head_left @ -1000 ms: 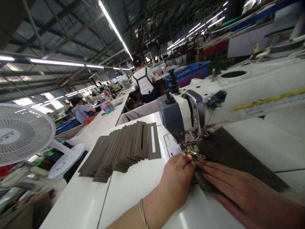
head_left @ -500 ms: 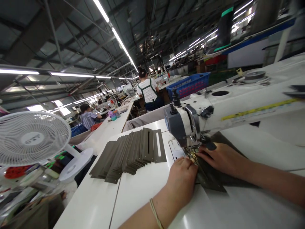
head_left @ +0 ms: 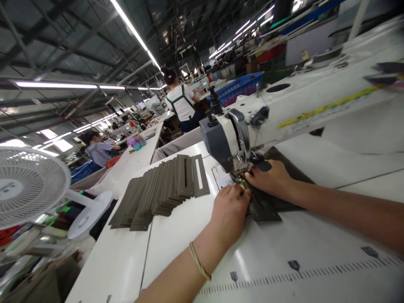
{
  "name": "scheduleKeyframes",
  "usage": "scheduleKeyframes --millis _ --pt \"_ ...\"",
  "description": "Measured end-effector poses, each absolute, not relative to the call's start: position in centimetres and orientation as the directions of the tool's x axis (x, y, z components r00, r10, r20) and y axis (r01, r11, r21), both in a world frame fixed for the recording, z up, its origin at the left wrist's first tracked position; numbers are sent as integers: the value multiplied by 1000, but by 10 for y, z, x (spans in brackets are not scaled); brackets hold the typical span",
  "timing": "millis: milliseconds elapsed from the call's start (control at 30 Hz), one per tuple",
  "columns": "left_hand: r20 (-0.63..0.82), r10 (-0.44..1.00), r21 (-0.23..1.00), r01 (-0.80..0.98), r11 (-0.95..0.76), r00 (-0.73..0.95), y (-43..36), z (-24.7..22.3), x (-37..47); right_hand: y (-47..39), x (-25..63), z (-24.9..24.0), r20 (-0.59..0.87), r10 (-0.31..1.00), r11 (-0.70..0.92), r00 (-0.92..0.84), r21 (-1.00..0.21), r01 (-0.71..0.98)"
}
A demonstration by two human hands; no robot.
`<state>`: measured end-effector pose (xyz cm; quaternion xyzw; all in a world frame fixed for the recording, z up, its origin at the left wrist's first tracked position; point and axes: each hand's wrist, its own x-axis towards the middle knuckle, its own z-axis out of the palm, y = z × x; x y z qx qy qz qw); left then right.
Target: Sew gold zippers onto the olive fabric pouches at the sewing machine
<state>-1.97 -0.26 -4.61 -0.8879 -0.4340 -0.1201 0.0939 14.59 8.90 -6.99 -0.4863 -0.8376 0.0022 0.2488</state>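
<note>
The sewing machine head (head_left: 221, 141) stands over a dark olive fabric piece (head_left: 265, 210) on the white tabletop. My left hand (head_left: 230, 210), with a thin band at its wrist, is closed on the near left edge of that piece, just in front of the presser foot. On the other side, my right hand (head_left: 273, 179) has its fingers drawn together on the same fabric, tips close to the needle. Both hands' fingertips are partly hidden, as is the fabric under the foot. Left of the machine lies a fanned stack of olive slotted strips (head_left: 158, 191).
A white fan (head_left: 91, 206) stands at the left beside piled materials. Behind the machine is a blue basket (head_left: 235, 90). Two people sit at work farther back. Scissors (head_left: 385, 71) rest on the machine arm. A printed ruler (head_left: 265, 280) runs along the table's front.
The camera view has shifted, so the scene sits farther left and higher, and the table ruler now shows. Both hands stay at the needle on the fabric.
</note>
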Motion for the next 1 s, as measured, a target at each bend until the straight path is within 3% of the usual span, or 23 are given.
scheduleKeyframes --millis 133,233,333,600,1000 --pt "306 762 -7 801 -598 572 -4 -47 -20 69 154 -67 436 774 586 -460 -214 782" --pt "368 778 129 801 -585 509 -11 -52 -20 39 168 -74 558 557 792 -615 -136 595" --pt "446 782 240 783 -574 436 -20 -59 -19 14 178 -82 647 384 882 -659 -47 469" --pt "494 712 140 763 -632 499 -25 -62 -21 8 178 -81 653 385 882 -652 -52 469" --pt "489 693 101 754 -649 530 -5 -59 -26 21 171 -77 675 356 876 -646 -1 482"
